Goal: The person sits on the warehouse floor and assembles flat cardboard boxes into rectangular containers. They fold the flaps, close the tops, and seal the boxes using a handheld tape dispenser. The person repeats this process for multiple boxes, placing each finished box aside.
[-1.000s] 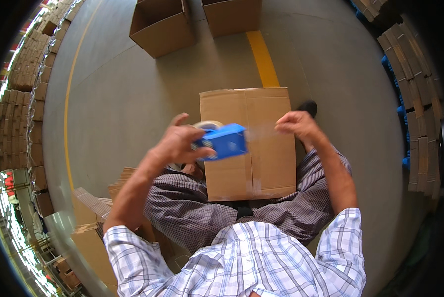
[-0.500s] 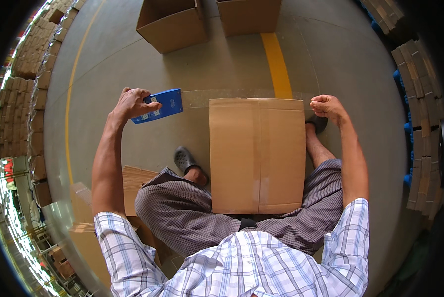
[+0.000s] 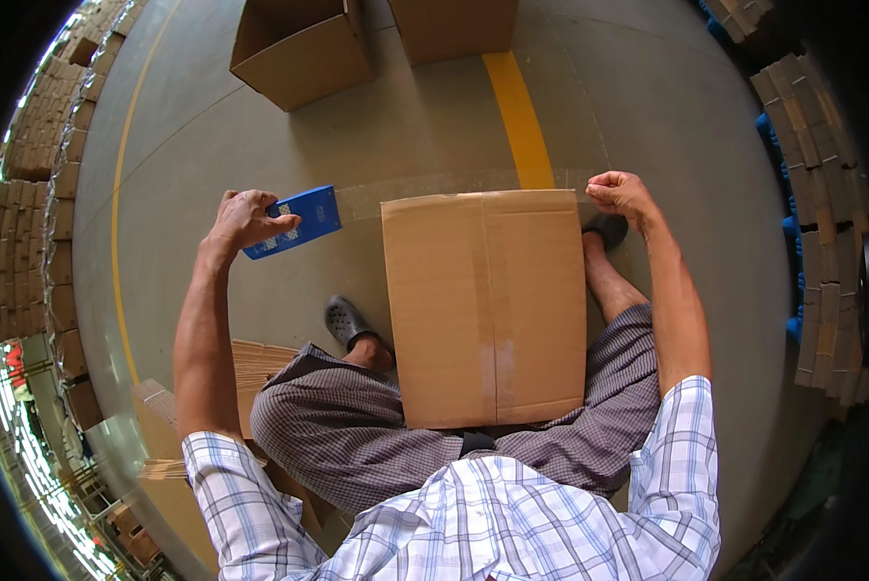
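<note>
My left hand (image 3: 248, 221) is closed around a blue tape dispenser (image 3: 310, 219), held out to the left of a closed cardboard box (image 3: 444, 315). From the dispenser a strip of clear tape (image 3: 365, 197) runs across, just beyond the box's far edge, toward my right hand (image 3: 622, 194). That hand pinches the tape's other end off the box's far right corner. The box rests between my bent legs, with a seam down its upper face and shiny clear tape over the near part of it.
Two open cardboard boxes (image 3: 308, 63) stand on the floor ahead. Flattened cardboard (image 3: 260, 368) lies by my left leg. Stacks of folded cartons line the left (image 3: 18, 257) and right (image 3: 822, 242) sides. Yellow lines (image 3: 519, 121) mark the floor.
The view has shifted a little, so the box and floor lines sit farther left. My right hand is slightly higher against the box's far edge. Both holds are unchanged.
</note>
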### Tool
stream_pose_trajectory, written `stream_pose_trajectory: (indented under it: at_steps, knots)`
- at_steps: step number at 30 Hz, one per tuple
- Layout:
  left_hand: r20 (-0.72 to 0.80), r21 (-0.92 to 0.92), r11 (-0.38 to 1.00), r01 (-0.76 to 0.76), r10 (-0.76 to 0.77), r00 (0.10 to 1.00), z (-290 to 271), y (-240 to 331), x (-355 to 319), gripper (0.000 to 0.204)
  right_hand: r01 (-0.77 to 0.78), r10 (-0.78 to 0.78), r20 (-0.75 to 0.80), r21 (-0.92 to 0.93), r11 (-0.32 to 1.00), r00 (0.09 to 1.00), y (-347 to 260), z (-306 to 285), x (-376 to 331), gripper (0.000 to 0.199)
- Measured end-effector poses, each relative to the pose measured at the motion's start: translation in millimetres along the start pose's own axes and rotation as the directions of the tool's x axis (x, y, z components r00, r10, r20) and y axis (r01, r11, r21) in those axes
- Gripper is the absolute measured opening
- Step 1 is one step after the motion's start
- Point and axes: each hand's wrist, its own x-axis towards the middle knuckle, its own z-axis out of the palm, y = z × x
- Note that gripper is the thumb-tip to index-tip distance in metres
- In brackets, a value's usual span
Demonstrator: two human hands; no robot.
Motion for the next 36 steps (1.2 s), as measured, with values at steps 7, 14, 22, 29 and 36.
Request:
stream_pose_trajectory:
  at_steps: [7,14,22,29,36]
  knots:
    - [0.014,0.085,0.996,-0.009,0.008,1.0,15,2,12,0.053,-0.105,0.105,0.012,0.055,0.993,0.994,7,19,6,0.024]
    - [0.013,0.15,0.989,-0.011,0.009,1.0,74,42,40,0.05,-0.187,0.177,-0.092,-0.121,0.975,0.98,65,43,19,0.108]
    - [-0.119,0.116,0.992,0.041,-0.027,0.993,147,69,27,0.045,0.183,-0.025,-0.398,0.364,0.913,0.917,159,105,37,0.035]
    - [-0.158,-0.166,0.933,0.319,-0.345,0.925,97,32,-48,0.053,0.413,-0.381,-0.162,0.305,0.858,0.911,101,133,-47,0.059]
    - [-0.126,-0.792,0.608,-0.057,-0.071,0.989,104,87,-142,0.024,0.315,-0.274,-0.215,0.182,0.932,0.937,114,172,-73,0.064]
